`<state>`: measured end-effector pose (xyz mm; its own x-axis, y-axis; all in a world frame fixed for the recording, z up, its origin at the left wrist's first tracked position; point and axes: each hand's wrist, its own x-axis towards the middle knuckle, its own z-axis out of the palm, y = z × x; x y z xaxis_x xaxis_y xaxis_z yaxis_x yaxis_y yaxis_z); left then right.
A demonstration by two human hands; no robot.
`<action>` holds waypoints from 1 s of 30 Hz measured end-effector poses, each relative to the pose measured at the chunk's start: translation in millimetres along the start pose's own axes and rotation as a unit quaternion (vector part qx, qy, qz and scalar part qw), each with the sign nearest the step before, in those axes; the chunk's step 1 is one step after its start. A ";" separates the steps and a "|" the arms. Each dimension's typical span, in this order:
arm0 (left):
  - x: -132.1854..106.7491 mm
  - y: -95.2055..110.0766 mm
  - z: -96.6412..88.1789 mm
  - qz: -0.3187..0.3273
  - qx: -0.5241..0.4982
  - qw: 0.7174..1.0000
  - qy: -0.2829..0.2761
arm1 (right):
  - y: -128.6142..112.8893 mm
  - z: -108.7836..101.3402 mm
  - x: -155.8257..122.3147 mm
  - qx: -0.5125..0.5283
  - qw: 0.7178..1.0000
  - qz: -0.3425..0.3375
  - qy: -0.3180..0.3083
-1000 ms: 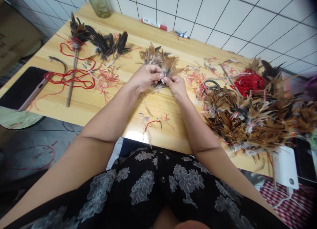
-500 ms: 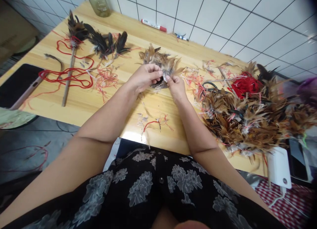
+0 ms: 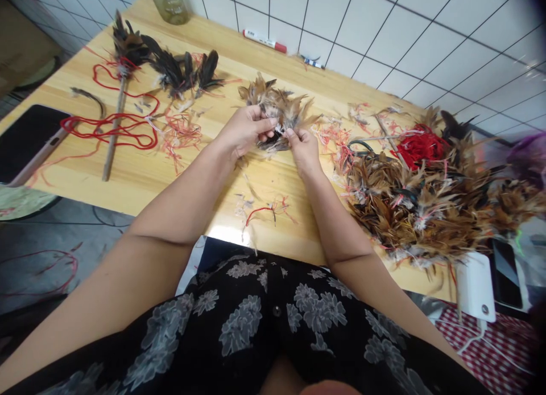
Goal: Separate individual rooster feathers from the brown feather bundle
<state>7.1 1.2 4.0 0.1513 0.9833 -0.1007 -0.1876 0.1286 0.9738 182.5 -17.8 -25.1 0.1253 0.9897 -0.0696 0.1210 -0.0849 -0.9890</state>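
Head camera view: two bare hands work close together at mid-frame over a pale wooden worktop [image 3: 298, 235], a bundle of brown feathers [image 3: 294, 113] fanned out between and beyond them. The left hand [image 3: 245, 128] and the right hand [image 3: 306, 150] each have the grip clamped, thumb to finger, on the bundle's near, whitish end; the exact strands pinched are too small to tell. Holding it there appears to steady the base while leaving the plumes loose. At right, a larger feather pile [image 3: 426, 218] lies beside the right forearm, probably for easy reach, with red cord [image 3: 422, 147] heaped at its upper edge. At left, a stick [image 3: 108, 161] tipped with dark plumes rests across looped cord, seemingly set aside to keep the middle free, near a phone [image 3: 34, 142].
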 end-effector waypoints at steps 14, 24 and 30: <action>5.7 -13.4 -2.2 0.036 0.038 0.999 -0.009 | -3.8 5.0 -4.2 -0.014 0.999 -0.004 -0.035; 2.4 -9.2 1.8 0.019 0.053 0.998 -0.003 | 7.1 1.9 3.5 0.004 0.999 -0.008 -0.037; -3.8 2.3 6.0 0.025 0.033 0.998 0.036 | 12.7 -5.5 9.1 -0.012 0.999 -0.033 -0.021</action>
<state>11.9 -3.0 7.8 0.0720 0.9954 -0.0633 -0.1288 0.0722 0.9890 190.6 -10.5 -37.5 0.0745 0.9972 -0.0100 0.1514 -0.0212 -0.9883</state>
